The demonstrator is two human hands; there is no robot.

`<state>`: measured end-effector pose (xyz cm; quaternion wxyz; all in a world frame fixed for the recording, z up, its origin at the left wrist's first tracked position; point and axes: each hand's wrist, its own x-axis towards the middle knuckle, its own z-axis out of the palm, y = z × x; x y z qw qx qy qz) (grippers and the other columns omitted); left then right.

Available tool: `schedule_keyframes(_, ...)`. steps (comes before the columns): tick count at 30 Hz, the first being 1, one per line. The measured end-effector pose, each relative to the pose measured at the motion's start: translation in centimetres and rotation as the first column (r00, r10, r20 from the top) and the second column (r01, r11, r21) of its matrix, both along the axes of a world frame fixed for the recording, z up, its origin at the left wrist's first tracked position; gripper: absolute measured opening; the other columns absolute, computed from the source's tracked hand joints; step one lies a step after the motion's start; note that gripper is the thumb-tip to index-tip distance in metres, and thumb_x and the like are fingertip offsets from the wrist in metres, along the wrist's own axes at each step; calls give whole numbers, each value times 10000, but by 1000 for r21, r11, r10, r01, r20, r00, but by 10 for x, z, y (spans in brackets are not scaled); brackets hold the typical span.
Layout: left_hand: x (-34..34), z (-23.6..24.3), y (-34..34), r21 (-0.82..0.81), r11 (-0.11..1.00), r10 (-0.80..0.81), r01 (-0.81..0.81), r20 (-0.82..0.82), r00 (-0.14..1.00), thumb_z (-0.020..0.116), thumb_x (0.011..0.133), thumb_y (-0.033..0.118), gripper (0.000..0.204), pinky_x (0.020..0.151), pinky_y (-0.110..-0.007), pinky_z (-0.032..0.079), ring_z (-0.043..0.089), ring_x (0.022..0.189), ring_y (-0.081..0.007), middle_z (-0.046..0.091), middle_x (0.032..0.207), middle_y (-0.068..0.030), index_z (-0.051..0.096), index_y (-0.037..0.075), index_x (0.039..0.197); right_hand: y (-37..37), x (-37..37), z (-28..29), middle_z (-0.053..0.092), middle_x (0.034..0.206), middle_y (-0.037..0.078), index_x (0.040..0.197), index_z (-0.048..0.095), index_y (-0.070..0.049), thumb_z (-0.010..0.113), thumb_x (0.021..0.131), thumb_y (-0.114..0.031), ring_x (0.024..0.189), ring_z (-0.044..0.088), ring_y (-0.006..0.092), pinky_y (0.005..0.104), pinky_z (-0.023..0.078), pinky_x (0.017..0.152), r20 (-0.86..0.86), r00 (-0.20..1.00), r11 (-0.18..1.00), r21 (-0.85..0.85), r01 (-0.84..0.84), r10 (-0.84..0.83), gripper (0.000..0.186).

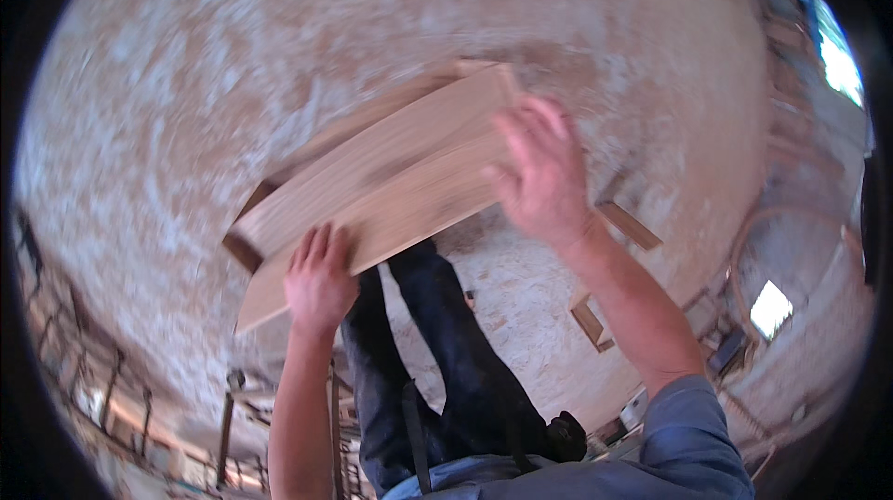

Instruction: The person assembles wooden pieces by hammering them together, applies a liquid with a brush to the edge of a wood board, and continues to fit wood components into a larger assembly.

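A pale wooden board [423, 200] lies slanting across a long wooden box frame [249, 253], whose side and open end show along the far and left edges. A lengthwise line crosses the wood; I cannot tell whether it parts two boards. My left hand [319, 281] grips the board's near edge, fingers on top and thumb hidden. At the right end, my right hand [542, 170] is blurred by motion, its thumb and fingers apart. Whether it touches the wood is unclear.
Beneath lies a stained, pale floor [205, 100]. Small wooden pieces [631, 226] and an angled wooden piece [590, 321] rest to the right of my legs [442, 342]. A metal-legged stand [228, 421] is at the lower left. Clutter lines the right wall.
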<state>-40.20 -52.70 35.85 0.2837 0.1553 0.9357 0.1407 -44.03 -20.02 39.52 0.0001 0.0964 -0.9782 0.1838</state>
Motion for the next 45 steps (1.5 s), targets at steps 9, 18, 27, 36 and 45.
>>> schedule_keyframes(9,0,-17,6,-76,994,-78,79,14,997,617,709,21,536,1001,-468,475,527,1267,-357,570,1358,-158,609,107,1238,-20,9,-37,619,1140,128,1153,607,-16,673,858,-412,1252,472,309,521,308,1131,170,983,997,-28,75,-69,498)
schedule_keyframes(18,-11,-32,6,-133,988,-76,82,48,996,686,801,132,448,944,-452,521,557,1226,-334,581,1353,-130,626,128,1245,-18,-7,-55,650,1097,102,1129,623,-26,622,885,-470,1229,483,305,527,308,1125,261,955,990,42,132,-138,507)
schedule_keyframes(27,-3,-63,4,-120,987,-102,106,40,994,729,801,163,565,1033,-482,447,464,1316,-394,480,1437,-212,557,96,1334,6,-17,-76,626,1137,109,1109,640,-13,594,902,-483,1262,448,261,512,312,1111,329,934,991,37,132,-137,515)
schedule_keyframes(36,-5,-81,5,-110,986,-133,128,-32,991,787,746,206,725,1091,-511,375,372,1379,-430,390,1489,-254,475,65,1386,-3,-9,-124,571,1222,130,1159,608,-5,658,859,-440,1285,427,299,487,309,1132,70,994,991,-99,89,-83,531)
schedule_keyframes(45,-6,-157,4,-187,975,-170,121,-275,946,777,735,359,955,1165,-616,219,268,1413,-502,288,1507,-329,309,-41,1464,1,-14,-203,456,1407,116,1275,572,-33,679,804,-513,1375,350,300,479,223,1190,83,996,1000,-2,31,-31,681)
